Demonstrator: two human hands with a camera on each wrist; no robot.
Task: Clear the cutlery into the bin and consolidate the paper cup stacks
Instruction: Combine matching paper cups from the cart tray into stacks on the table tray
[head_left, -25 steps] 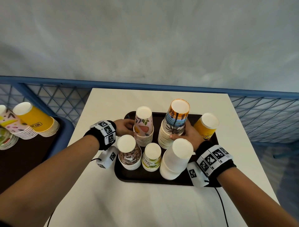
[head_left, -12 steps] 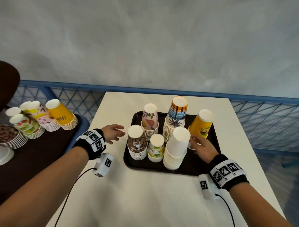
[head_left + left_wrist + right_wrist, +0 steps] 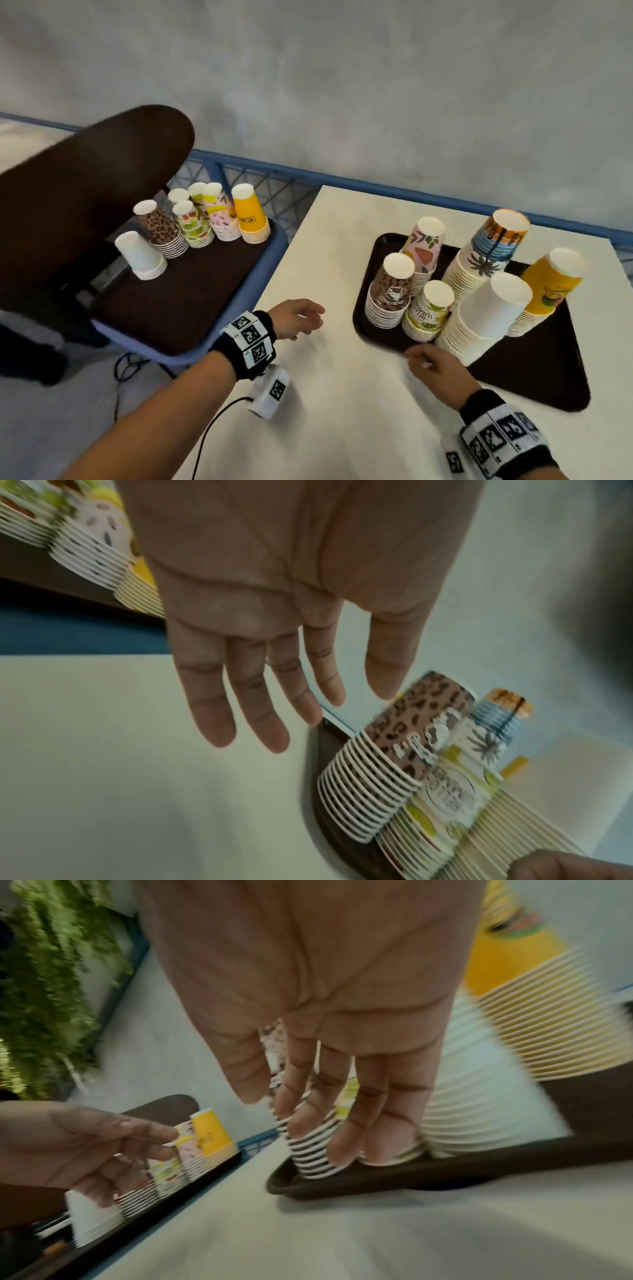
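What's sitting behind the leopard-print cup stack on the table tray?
Directly behind the leopard-print stack on the dark tray stands the pink leaf-pattern stack. Its lower rims are hidden by the leopard cups, so what lies between them cannot be seen.

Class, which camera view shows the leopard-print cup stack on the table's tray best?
The head view: the leopard-print stack appears whole, upside down on the tray. The left wrist view shows it blurred but near; the right wrist view hides it behind the fingers.

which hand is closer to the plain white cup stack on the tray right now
Right. The right hand hovers at the tray's near edge, just in front of the plain white cup stack. The left hand is over the bare table, left of the tray.
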